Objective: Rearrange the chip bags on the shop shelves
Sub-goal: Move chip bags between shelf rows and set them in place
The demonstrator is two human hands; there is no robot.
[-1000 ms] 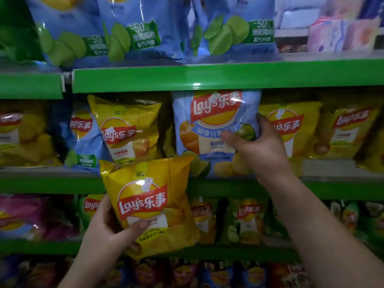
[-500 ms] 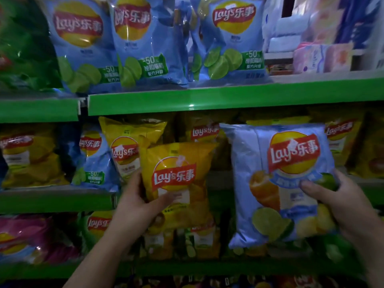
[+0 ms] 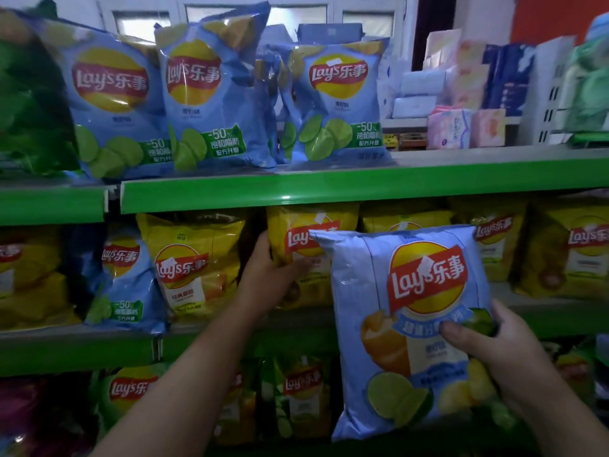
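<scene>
My right hand point(image 3: 487, 344) grips a large light-blue chip bag point(image 3: 408, 324) by its right edge and holds it upright in front of the middle shelf. My left hand point(image 3: 270, 275) clasps the left side of a yellow chip bag point(image 3: 306, 255) that stands on the middle shelf point(image 3: 230, 328), partly hidden behind the blue bag. Another yellow bag point(image 3: 191, 265) and a small blue lime bag point(image 3: 122, 278) stand to its left. Three blue lime bags point(image 3: 211, 90) line the top shelf point(image 3: 329, 189).
More yellow bags point(image 3: 566, 252) fill the right of the middle shelf. Green and yellow bags point(image 3: 296, 400) sit on the lower shelf. A dark green bag point(image 3: 29, 107) is at top left. Tissue packs and boxes point(image 3: 461, 103) are stacked behind the top shelf at right.
My left hand has carried the yellow bag up and right onto the middle shelf. My right hand has drawn the blue bag off that shelf, down and right. The view has tilted upward.
</scene>
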